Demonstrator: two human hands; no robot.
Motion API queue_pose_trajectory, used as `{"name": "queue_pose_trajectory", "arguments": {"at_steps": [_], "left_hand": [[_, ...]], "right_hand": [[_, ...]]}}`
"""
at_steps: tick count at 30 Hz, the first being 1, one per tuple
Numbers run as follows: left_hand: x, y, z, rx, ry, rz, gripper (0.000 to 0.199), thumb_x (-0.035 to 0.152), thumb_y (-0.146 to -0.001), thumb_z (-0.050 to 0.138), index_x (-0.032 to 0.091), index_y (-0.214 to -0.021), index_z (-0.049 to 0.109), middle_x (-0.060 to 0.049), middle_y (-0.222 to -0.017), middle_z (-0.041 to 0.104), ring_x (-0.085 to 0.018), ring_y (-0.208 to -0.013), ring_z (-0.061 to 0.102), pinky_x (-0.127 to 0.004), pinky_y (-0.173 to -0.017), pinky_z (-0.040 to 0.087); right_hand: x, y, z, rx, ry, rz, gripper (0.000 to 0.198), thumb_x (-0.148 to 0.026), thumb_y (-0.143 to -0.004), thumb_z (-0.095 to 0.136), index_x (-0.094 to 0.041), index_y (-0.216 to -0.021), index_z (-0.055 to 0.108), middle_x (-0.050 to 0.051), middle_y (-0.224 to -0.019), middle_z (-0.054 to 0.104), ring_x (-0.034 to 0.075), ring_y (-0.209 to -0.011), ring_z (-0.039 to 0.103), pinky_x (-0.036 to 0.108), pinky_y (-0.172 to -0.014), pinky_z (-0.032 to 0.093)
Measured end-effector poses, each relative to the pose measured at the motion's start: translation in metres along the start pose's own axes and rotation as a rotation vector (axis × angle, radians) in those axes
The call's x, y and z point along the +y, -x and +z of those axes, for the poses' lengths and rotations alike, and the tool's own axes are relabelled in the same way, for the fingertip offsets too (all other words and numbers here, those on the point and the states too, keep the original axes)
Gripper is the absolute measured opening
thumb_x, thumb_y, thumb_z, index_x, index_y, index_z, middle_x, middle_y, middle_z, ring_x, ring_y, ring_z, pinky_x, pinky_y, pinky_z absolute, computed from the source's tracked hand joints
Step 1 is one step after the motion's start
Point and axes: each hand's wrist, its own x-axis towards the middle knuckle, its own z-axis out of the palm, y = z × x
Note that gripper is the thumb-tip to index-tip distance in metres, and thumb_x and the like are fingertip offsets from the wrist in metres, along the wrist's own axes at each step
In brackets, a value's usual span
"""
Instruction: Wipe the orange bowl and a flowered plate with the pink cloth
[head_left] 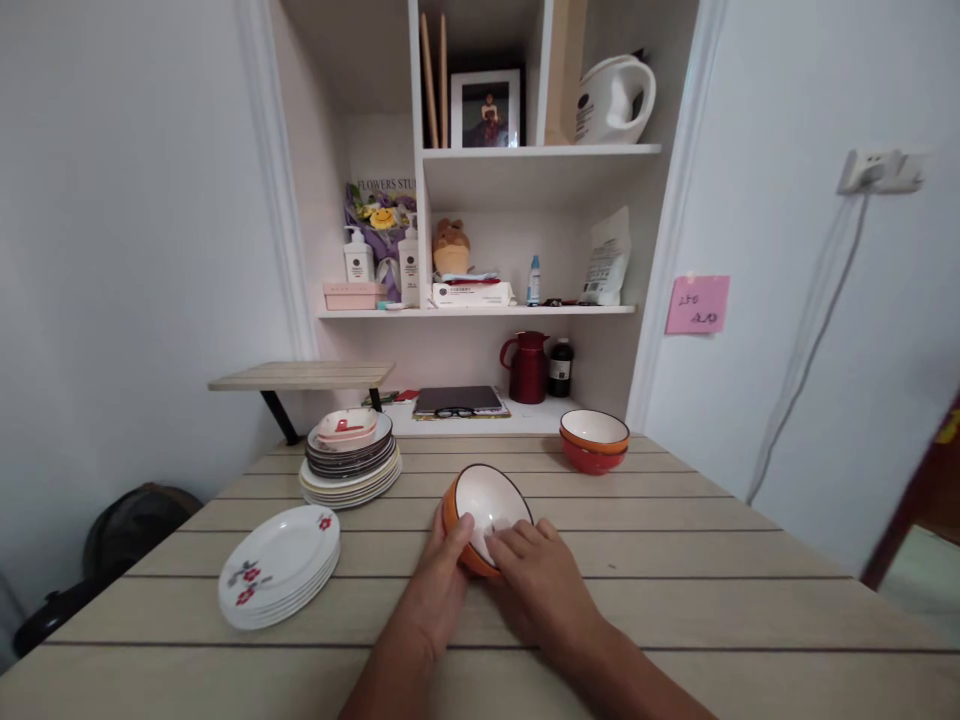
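An orange bowl (491,500) with a white inside and dark rim is tilted toward me over the middle of the table. My left hand (444,560) grips its left side, thumb over the rim and fingers around the outside. From the right, my right hand (536,570) hooks its fingers over the near rim into the bowl; its thumb is hidden. Whether the bowl's base touches the table is hard to see. Farther right, another orange bowl (595,428) sits in a red bowl (592,460).
Left of my hands are a stack of flowered white plates (289,555) and a taller stack of plates (351,480) topped by a small pink-edged dish (347,428). A red jug (529,368), a dark bottle (560,368) and glasses (454,412) stand or lie behind the table.
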Motion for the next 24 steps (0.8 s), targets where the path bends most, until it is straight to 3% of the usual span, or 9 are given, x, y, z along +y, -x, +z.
{"name": "queue_pose_trajectory", "arguments": {"at_steps": [3,6,9,12,14,16,18,20,24], "left_hand": [[-0.002,0.000,-0.001,0.032,-0.040,0.035,0.066,0.039,-0.078,0.087,0.021,-0.137,0.065,-0.013,-0.137,0.071,-0.034,-0.133,0.059,-0.044,-0.115,0.042],[0.001,0.001,-0.001,0.045,-0.051,0.050,0.065,0.038,-0.077,0.085,0.019,-0.135,0.066,-0.013,-0.130,0.074,-0.035,-0.129,0.062,-0.045,-0.112,0.045],[0.007,0.002,-0.002,0.036,-0.059,0.040,0.069,0.037,-0.076,0.085,0.019,-0.139,0.064,-0.013,-0.126,0.075,-0.035,-0.125,0.064,-0.047,-0.109,0.048],[0.012,0.001,-0.006,0.022,-0.057,-0.003,0.070,0.039,-0.076,0.085,0.019,-0.139,0.064,-0.014,-0.125,0.076,-0.036,-0.122,0.066,-0.048,-0.108,0.048],[0.014,-0.001,-0.009,0.021,-0.046,-0.058,0.069,0.045,-0.077,0.085,0.016,-0.137,0.066,-0.015,-0.125,0.076,-0.037,-0.123,0.066,-0.049,-0.109,0.048],[0.014,-0.002,-0.010,0.019,-0.034,-0.122,0.071,0.055,-0.079,0.083,0.014,-0.135,0.068,-0.017,-0.128,0.075,-0.038,-0.127,0.064,-0.050,-0.112,0.046],[0.013,-0.003,-0.010,0.007,-0.013,-0.161,0.076,0.064,-0.080,0.080,0.014,-0.136,0.068,-0.018,-0.134,0.072,-0.038,-0.134,0.059,-0.050,-0.117,0.042],[0.009,-0.001,-0.007,0.001,0.019,-0.130,0.079,0.066,-0.080,0.079,0.019,-0.141,0.064,-0.016,-0.144,0.066,-0.035,-0.142,0.053,-0.047,-0.122,0.037],[-0.002,0.006,0.002,-0.070,0.037,-0.070,0.081,0.059,-0.081,0.081,0.030,-0.152,0.053,-0.010,-0.159,0.053,-0.032,-0.150,0.045,-0.044,-0.126,0.031]], "right_hand": [[0.002,-0.001,0.002,0.004,-0.050,-0.057,0.009,-0.024,-0.091,0.073,-0.024,-0.097,0.066,0.002,-0.092,0.075,0.022,-0.083,0.059,0.038,-0.077,0.028],[0.009,-0.002,-0.001,0.048,-0.112,-0.085,0.008,-0.023,-0.094,0.073,-0.027,-0.097,0.067,-0.002,-0.098,0.077,0.022,-0.091,0.061,0.041,-0.093,0.029],[0.017,-0.003,-0.008,0.119,-0.116,-0.087,0.020,-0.014,-0.096,0.070,-0.033,-0.102,0.069,-0.006,-0.107,0.079,0.025,-0.110,0.061,0.051,-0.113,0.014],[0.021,-0.003,-0.013,0.156,-0.072,-0.075,0.020,-0.014,-0.097,0.069,-0.034,-0.101,0.069,-0.006,-0.107,0.079,0.027,-0.117,0.060,0.056,-0.116,0.007],[0.019,-0.001,-0.013,0.131,-0.046,-0.082,0.020,-0.013,-0.097,0.068,-0.032,-0.102,0.068,-0.005,-0.103,0.080,0.025,-0.107,0.063,0.051,-0.111,0.018],[0.015,0.000,-0.010,0.087,-0.026,-0.110,0.020,-0.012,-0.096,0.068,-0.030,-0.105,0.067,-0.003,-0.102,0.080,0.022,-0.094,0.064,0.042,-0.094,0.030],[0.009,0.002,-0.007,0.068,-0.013,-0.145,0.021,-0.014,-0.094,0.069,-0.027,-0.110,0.066,0.001,-0.102,0.079,0.021,-0.086,0.064,0.037,-0.079,0.031],[0.001,0.002,-0.006,0.065,-0.014,-0.133,0.020,-0.019,-0.093,0.068,-0.023,-0.112,0.063,0.003,-0.096,0.078,0.022,-0.083,0.063,0.036,-0.075,0.031],[-0.012,0.001,-0.011,0.064,-0.058,0.043,0.015,-0.030,-0.097,0.059,-0.019,-0.106,0.061,0.005,-0.083,0.072,0.023,-0.072,0.058,0.034,-0.070,0.031]]}}
